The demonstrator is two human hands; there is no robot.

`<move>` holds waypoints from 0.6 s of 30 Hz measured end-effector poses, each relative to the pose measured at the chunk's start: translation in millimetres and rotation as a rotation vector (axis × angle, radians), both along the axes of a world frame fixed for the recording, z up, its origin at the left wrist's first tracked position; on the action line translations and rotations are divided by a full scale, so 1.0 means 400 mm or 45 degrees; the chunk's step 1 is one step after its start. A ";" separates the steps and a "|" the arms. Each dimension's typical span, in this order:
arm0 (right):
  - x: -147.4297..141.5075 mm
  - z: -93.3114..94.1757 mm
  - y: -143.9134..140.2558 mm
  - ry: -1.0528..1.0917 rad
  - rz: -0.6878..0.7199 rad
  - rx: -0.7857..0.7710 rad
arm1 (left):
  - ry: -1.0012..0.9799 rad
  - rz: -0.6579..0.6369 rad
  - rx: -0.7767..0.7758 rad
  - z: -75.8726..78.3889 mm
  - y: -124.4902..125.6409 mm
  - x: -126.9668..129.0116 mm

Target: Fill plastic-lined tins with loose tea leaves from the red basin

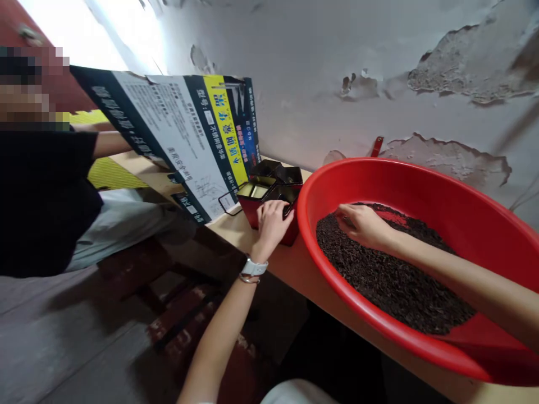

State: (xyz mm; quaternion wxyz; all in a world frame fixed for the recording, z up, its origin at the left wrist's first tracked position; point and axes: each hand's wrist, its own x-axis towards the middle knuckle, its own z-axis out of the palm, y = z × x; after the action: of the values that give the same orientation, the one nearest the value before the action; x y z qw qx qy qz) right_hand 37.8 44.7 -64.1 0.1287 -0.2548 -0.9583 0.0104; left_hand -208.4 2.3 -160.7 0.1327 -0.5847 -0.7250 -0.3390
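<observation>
A large red basin point(425, 179) sits on a wooden table point(303, 269) and holds a bed of dark loose tea leaves point(391, 275). My right hand point(362, 223) lies inside the basin, fingers curled into the leaves at their far left edge. My left hand point(273, 223), with a white watch and a bracelet on the wrist, grips the rim of a small red open tin point(290, 235) right beside the basin. More open red tins point(269, 182) with dark or pale insides stand just behind it.
A printed cardboard box point(185, 140) leans on the table to the left of the tins. A person in a black shirt point(42, 196) sits at the far left. A peeling white wall point(379, 84) stands behind the basin. Dark flooring lies below.
</observation>
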 end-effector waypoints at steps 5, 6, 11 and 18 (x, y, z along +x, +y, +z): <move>-0.308 0.018 0.030 -0.214 0.170 0.065 | 0.071 0.104 -0.140 -0.046 -0.019 0.035; -0.359 0.009 0.036 -0.271 0.207 0.124 | 0.052 0.133 -0.133 -0.050 -0.034 0.037; -0.485 -0.041 0.045 -0.434 0.285 0.219 | -0.044 0.141 -0.011 -0.036 -0.175 0.012; -0.357 0.091 -0.045 -0.393 0.542 0.424 | 0.047 0.086 0.303 0.139 -0.365 0.041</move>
State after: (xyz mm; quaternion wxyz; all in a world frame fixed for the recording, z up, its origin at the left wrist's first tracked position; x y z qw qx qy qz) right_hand -104.8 26.6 -27.9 0.0164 -0.0223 -0.9869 -0.1587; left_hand -192.2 -143.7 -105.2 0.2258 -0.5460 -0.6965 -0.4071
